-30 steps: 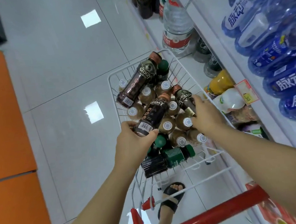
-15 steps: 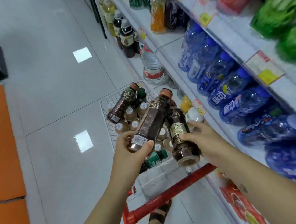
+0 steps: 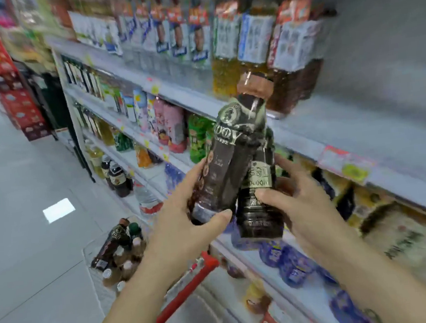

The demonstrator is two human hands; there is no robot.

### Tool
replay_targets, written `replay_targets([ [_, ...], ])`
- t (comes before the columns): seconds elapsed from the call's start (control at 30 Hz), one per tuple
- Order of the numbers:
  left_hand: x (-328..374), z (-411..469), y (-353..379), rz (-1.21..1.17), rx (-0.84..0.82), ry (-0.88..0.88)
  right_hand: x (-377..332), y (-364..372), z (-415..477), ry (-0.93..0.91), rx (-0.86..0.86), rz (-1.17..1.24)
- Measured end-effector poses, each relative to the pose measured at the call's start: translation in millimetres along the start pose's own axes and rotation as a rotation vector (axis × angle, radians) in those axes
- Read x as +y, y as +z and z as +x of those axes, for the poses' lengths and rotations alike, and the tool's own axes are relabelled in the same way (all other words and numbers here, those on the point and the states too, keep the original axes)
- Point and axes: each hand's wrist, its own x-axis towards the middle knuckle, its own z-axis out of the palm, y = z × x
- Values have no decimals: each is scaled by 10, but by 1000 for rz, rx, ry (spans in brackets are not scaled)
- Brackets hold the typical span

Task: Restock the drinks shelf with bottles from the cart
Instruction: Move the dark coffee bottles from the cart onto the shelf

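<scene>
— What have you got in your hands right now?

— A dark bottle in each. My left hand (image 3: 187,224) is wrapped round the base of the taller bottle (image 3: 230,157), which leans to the right with its brown cap up. My right hand (image 3: 298,205) is clamped on the second bottle (image 3: 259,201), thumb across the front and fingers behind. The two bottles touch and cross between my hands, the left one in front.

— Where do they need to go?

— My guess is the bare stretch of shelf (image 3: 334,127) just above and beyond my right hand, beside the tea bottles (image 3: 269,58) already standing there. The cart (image 3: 186,290) is below my left wrist, and more bottles (image 3: 116,247) are lying in it.

— What worries you?

— The crossing. If I push both up at once, they could knock each other and one could twist out, since I only hold the taller one near its bottom and it is top-heavy. The leaning cap could also clip the shelf edge or tip the standing tea bottles.

— So?

— I would separate my hands first, straighten each bottle, and set one down before the other. The view is blurred, so I cannot judge the gap well.
</scene>
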Motion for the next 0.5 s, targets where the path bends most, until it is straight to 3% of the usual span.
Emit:
replay_targets([
  [0.23, 1016, -293, 911, -67, -176, 276, -761, -1079, -925, -280, 147, -88],
  [0.37, 1362, -322, 1485, -186, -283, 365, -908, -1662, -1349, -373, 312, -160],
  [0.5, 1591, -328, 2018, -143, -418, 459, -955, -2122, -1700, -427, 488, -187],
])
